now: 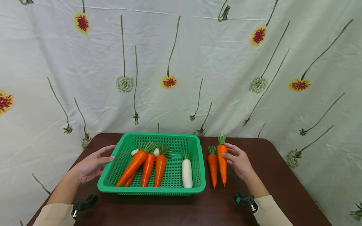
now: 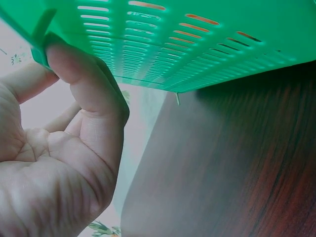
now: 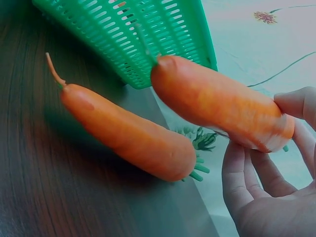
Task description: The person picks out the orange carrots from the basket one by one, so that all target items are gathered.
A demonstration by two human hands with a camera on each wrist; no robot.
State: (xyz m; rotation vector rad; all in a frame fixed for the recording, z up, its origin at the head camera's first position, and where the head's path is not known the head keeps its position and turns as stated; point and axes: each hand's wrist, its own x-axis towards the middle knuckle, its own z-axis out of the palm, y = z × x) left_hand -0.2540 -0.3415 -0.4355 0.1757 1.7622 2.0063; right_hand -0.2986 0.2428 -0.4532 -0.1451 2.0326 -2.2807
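My right hand (image 1: 237, 161) pinches an orange carrot (image 1: 222, 161) near its green-topped end, thumb on one side and fingers on the other. In the right wrist view this carrot (image 3: 212, 101) is tilted, its tip towards the basket. A second carrot (image 1: 212, 166) lies on the table between it and the green plastic basket (image 1: 152, 190). At the basket's left rim my left hand (image 1: 90, 164) touches the edge with thumb and index finger, the other fingers loosely bent. Inside the basket are several carrots (image 1: 160, 168), a white radish (image 1: 186, 172), and white pieces partly hidden behind the carrots.
A dark brown wooden table (image 1: 271, 182) carries everything. Behind it hangs a white cloth (image 1: 226, 78) printed with flowers. Both wrists wear black straps (image 1: 82, 204).
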